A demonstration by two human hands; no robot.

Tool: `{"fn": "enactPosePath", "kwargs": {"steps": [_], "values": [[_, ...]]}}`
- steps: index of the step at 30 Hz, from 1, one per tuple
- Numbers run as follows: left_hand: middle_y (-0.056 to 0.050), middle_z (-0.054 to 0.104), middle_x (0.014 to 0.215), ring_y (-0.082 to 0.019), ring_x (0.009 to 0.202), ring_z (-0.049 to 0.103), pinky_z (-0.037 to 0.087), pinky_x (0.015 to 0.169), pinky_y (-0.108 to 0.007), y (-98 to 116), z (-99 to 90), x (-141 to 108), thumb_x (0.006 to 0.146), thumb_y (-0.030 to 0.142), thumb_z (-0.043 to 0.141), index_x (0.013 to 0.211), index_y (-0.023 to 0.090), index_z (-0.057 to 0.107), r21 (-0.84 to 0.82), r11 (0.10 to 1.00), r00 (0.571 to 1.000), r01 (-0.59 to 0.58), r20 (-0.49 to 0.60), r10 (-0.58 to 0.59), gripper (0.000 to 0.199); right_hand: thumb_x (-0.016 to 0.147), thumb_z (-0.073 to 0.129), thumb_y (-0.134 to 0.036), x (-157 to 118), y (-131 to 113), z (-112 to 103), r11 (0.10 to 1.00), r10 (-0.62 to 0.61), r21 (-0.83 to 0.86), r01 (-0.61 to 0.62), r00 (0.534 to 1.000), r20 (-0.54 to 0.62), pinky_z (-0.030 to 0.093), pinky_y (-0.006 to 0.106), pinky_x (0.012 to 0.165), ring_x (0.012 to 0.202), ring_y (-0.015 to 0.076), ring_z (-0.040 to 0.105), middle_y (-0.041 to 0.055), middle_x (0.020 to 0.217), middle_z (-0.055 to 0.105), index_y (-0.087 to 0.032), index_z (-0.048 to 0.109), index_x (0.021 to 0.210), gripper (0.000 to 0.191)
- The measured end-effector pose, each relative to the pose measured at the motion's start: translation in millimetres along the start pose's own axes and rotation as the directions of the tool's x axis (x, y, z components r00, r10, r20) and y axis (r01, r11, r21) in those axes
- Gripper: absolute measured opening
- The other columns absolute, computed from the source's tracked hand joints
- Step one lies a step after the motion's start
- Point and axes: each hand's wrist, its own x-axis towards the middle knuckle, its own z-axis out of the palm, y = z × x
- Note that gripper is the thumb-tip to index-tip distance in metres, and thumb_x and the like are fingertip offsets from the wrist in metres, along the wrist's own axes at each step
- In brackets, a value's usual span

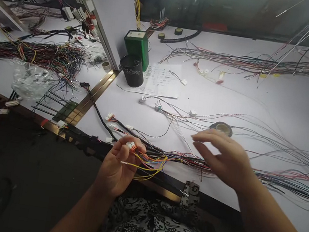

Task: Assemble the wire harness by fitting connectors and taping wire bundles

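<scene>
My left hand (120, 165) is closed around a small white and orange wire connector (131, 146), pinched between thumb and fingers. Yellow, red and blue wires (161, 163) run out of it to the right. One loose yellow wire (132, 164) with a white tip lies across the palm side. My right hand (223, 157) hovers over the wire bundle (194, 161), thumb and fingers apart, with nothing between them. Just behind it sits a roll of black tape (222, 129), partly hidden by the fingers.
White connectors (109, 116) on cables lie left of centre. A black mesh cup (132, 71) and a green box (138, 47) stand on a printed sheet (162, 80) and beside it. Long wires (238, 60) stretch along the back. A metal-edged divider (97, 90) borders the left.
</scene>
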Motion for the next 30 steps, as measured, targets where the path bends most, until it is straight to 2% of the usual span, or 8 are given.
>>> {"fn": "enactPosePath", "kwargs": {"steps": [3, 7, 11, 17, 20, 23, 26, 30], "values": [[-0.002, 0.06, 0.091, -0.016, 0.093, 0.059, 0.051, 0.085, -0.03, 0.3, -3.2, -2.6, 0.086, 0.031, 0.061, 0.098, 0.025, 0.067, 0.071, 0.997, 0.995, -0.007, 0.102, 0.0, 0.015, 0.087, 0.057, -0.016, -10.2, 3.6, -11.5, 0.996, 0.081, -0.043, -0.082, 0.996, -0.026, 0.05, 0.031, 0.068, 0.075, 0.0149, 0.06, 0.0026, 0.085, 0.065, -0.024, 0.063, 0.097, 0.013], [-0.002, 0.059, 0.09, -0.017, 0.086, 0.061, 0.051, 0.08, -0.033, 2.2, -6.4, -3.9, 0.085, 0.032, 0.061, 0.1, 0.028, 0.067, 0.125, 0.992, 0.979, -0.018, 0.203, -0.008, 0.017, 0.087, 0.056, -0.015, -15.9, -6.0, -5.9, 0.996, -0.001, 0.083, -0.015, 0.98, 0.199, 0.049, 0.028, 0.064, 0.073, 0.0133, 0.06, 0.0023, 0.082, 0.064, -0.022, 0.064, 0.098, 0.015], [-0.007, 0.062, 0.085, -0.021, 0.08, 0.063, 0.05, 0.074, -0.037, 6.7, -4.9, -7.2, 0.083, 0.03, 0.063, 0.099, 0.027, 0.07, 0.277, 0.96, 0.935, 0.043, 0.328, -0.136, 0.017, 0.09, 0.053, -0.017, -7.9, -14.0, 9.7, 0.989, -0.023, 0.149, -0.011, 0.973, 0.228, 0.049, 0.028, 0.067, 0.077, 0.0138, 0.06, 0.0033, 0.085, 0.065, -0.022, 0.064, 0.099, 0.015], [-0.01, 0.065, 0.085, -0.024, 0.079, 0.065, 0.045, 0.088, -0.047, 10.2, -3.6, -10.2, 0.081, 0.03, 0.065, 0.096, 0.025, 0.073, 0.422, 0.901, 0.91, 0.1, 0.327, -0.254, 0.018, 0.092, 0.048, -0.021, 7.1, -14.1, 29.4, 0.988, -0.126, -0.009, 0.152, 0.847, 0.516, 0.044, 0.027, 0.065, 0.074, 0.0143, 0.056, 0.0028, 0.08, 0.063, -0.022, 0.065, 0.09, 0.018], [-0.007, 0.067, 0.076, -0.022, 0.077, 0.065, 0.024, 0.109, -0.051, 8.5, -8.4, -7.0, 0.079, 0.035, 0.066, 0.091, 0.025, 0.074, 0.452, 0.89, 0.925, 0.063, 0.307, -0.221, 0.017, 0.092, 0.047, -0.022, 9.1, -16.7, 32.3, 0.971, -0.143, -0.08, 0.224, 0.82, 0.554, 0.04, 0.026, 0.061, 0.069, 0.0143, 0.052, 0.0029, 0.075, 0.061, -0.021, 0.062, 0.081, 0.019], [-0.007, 0.067, 0.071, -0.02, 0.071, 0.065, 0.015, 0.113, -0.049, 7.4, -14.1, -1.4, 0.077, 0.04, 0.068, 0.085, 0.023, 0.075, 0.476, 0.877, 0.933, 0.063, 0.283, -0.221, 0.02, 0.091, 0.046, -0.019, 6.5, -16.6, 32.6, 0.951, -0.157, -0.126, 0.282, 0.793, 0.589, 0.036, 0.026, 0.058, 0.066, 0.014, 0.049, 0.0027, 0.075, 0.06, -0.02, 0.057, 0.075, 0.02], [-0.007, 0.068, 0.069, -0.018, 0.066, 0.065, 0.015, 0.113, -0.048, 9.1, -16.7, 3.6, 0.078, 0.041, 0.067, 0.086, 0.023, 0.075, 0.473, 0.878, 0.926, 0.071, 0.295, -0.234, 0.021, 0.09, 0.044, -0.019, 0.1, -11.7, 36.4, 0.951, -0.111, -0.188, 0.248, 0.835, 0.539, 0.033, 0.026, 0.055, 0.063, 0.0137, 0.048, 0.0021, 0.072, 0.058, -0.019, 0.055, 0.077, 0.017], [-0.006, 0.071, 0.074, -0.019, 0.072, 0.066, 0.011, 0.114, -0.049, 14.1, -14.7, 6.3, 0.081, 0.036, 0.064, 0.091, 0.025, 0.074, 0.585, 0.81, 0.894, 0.044, 0.339, -0.294, 0.018, 0.086, 0.045, -0.021, -8.1, -7.1, 49.4, 0.951, 0.126, -0.307, -0.03, 0.945, 0.3, 0.032, 0.027, 0.052, 0.055, 0.0132, 0.046, -0.0007, 0.064, 0.054, -0.02, 0.053, 0.076, 0.013]]}}
